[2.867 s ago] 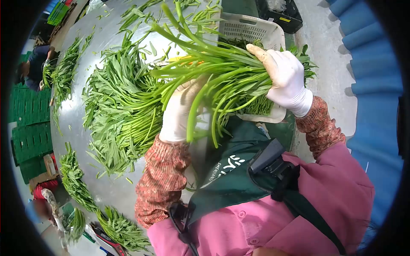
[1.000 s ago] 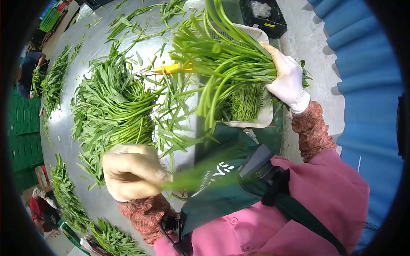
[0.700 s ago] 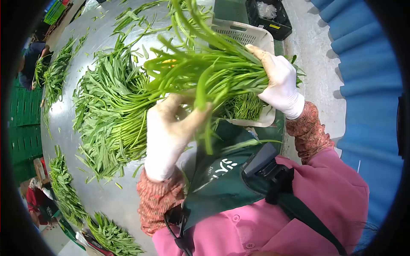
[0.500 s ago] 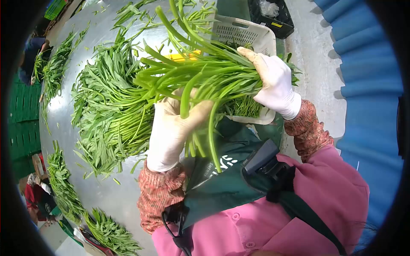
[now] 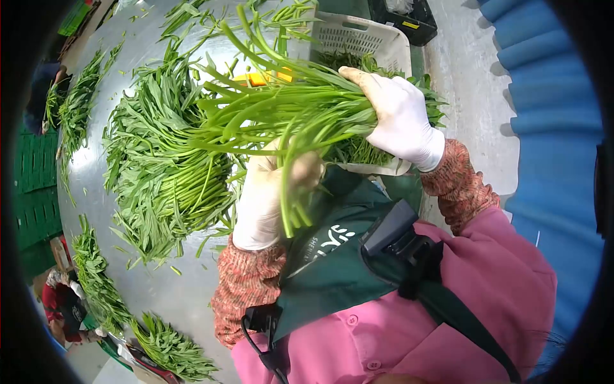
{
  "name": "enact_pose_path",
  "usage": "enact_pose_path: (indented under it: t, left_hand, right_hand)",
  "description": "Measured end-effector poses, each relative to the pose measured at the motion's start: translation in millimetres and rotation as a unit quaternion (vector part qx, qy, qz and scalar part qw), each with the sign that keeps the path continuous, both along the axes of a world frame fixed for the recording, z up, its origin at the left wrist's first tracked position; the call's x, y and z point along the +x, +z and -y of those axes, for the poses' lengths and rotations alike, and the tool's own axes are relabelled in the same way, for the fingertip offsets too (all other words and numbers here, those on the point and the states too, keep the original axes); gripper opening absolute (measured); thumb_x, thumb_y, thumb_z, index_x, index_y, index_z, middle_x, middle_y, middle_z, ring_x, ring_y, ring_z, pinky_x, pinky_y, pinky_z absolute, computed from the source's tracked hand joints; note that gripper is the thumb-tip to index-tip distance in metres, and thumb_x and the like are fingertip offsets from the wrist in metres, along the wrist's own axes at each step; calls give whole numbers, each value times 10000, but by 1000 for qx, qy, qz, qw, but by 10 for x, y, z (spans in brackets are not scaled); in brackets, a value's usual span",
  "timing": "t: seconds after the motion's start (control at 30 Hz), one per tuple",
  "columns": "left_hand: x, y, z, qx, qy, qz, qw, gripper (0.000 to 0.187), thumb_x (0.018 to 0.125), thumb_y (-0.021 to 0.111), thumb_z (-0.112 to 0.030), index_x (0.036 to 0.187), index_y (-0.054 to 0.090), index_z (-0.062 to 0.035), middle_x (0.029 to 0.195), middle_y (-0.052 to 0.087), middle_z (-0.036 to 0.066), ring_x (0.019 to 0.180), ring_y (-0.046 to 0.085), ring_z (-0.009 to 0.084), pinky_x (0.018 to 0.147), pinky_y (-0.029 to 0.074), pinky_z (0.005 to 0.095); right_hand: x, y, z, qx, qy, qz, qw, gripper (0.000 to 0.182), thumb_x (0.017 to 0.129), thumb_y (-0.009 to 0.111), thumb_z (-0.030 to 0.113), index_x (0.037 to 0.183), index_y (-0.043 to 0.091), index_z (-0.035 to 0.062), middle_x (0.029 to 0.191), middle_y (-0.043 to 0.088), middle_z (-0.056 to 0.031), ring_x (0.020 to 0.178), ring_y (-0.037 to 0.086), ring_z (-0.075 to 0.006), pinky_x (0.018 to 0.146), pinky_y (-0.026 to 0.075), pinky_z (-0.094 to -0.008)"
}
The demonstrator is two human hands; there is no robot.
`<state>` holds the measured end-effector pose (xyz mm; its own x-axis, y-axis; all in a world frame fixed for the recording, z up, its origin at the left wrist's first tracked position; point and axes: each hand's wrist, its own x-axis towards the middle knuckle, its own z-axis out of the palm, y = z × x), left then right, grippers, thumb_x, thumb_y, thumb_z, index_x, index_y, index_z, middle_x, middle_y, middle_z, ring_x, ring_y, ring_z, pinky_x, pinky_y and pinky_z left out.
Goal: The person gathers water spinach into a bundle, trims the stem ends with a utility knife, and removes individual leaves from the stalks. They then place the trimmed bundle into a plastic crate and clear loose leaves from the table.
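My right hand (image 5: 406, 121), in a white glove, is closed around a bunch of water spinach (image 5: 300, 105). The bunch's long, loose stems fan out to the left, and its leaves show beyond the right side of my hand. My left hand (image 5: 275, 189), also gloved, is at the underside of the bunch, its fingers curled about some stems that hang down past it. Motion blurs those fingertips. Left of this hand, a large pile of water spinach (image 5: 160, 160) lies on the metal table (image 5: 173, 304).
A white plastic crate (image 5: 393, 54) holding greens stands behind my right hand. A yellow object (image 5: 262, 78) lies partly under the bunch. More greens (image 5: 99, 281) line the table's left edge. Another person (image 5: 64, 304) is at the lower left. A black crate (image 5: 409, 24) sits at the back.
My right hand and the bunch have shifted slightly left and up in view. My left hand has moved a little right, its fingers drawn in closer, and the hanging stems have swung left.
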<state>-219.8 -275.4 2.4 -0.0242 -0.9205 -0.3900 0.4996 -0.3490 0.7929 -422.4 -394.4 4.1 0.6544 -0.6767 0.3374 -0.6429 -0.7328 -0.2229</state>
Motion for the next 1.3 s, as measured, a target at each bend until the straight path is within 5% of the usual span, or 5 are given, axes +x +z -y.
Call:
enact_pose_path:
  t: [0.17, 0.4, 0.57, 0.8, 1.3]
  left_hand:
    - [-76, 52, 22, 29, 33, 24, 999, 103, 909, 668, -124, 851, 613, -57, 604, 540, -9, 499, 464, 96, 479, 366, 253]
    - [-36, 88, -50, 92, -28, 84, 992, 71, 888, 707, -74, 928, 684, -20, 652, 620, 33, 524, 556, 90, 477, 418, 233]
    - [-94, -25, -76, 55, 27, -35, 998, 102, 875, 689, -5, 962, 648, 29, 798, 673, 115, 593, 642, 180, 522, 513, 279]
    - [-18, 32, -56, 89, -80, 59, 991, 91, 822, 675, -24, 885, 630, 24, 697, 639, 84, 556, 614, 155, 531, 500, 261]
    - [567, -137, -532, 37, 38, 40, 998, 86, 880, 673, -41, 822, 619, -6, 699, 660, 76, 501, 543, 111, 510, 438, 229]
  right_hand:
    - [54, -2, -54, 0, -5, -27, 1000, 638, 717, 769, 251, 1309, 570, 119, 965, 668, -64, 822, 640, -274, 744, 490, -372]
    - [-25, -20, 16, -6, -4, -29, 1000, 669, 705, 769, 223, 1332, 557, 129, 957, 653, -78, 799, 620, -293, 729, 487, -388]
    - [-82, -6, 36, -14, -9, -25, 1000, 675, 703, 772, 237, 1332, 556, 125, 998, 664, -90, 804, 625, -296, 725, 492, -391]
    - [-110, 14, 61, -28, -9, -24, 999, 573, 722, 681, 134, 1285, 571, 118, 894, 649, -80, 763, 635, -282, 693, 506, -377]
    - [-495, -53, 331, 76, -134, 44, 987, 616, 711, 750, 230, 1286, 546, 148, 979, 711, -163, 897, 680, -371, 772, 550, -441]
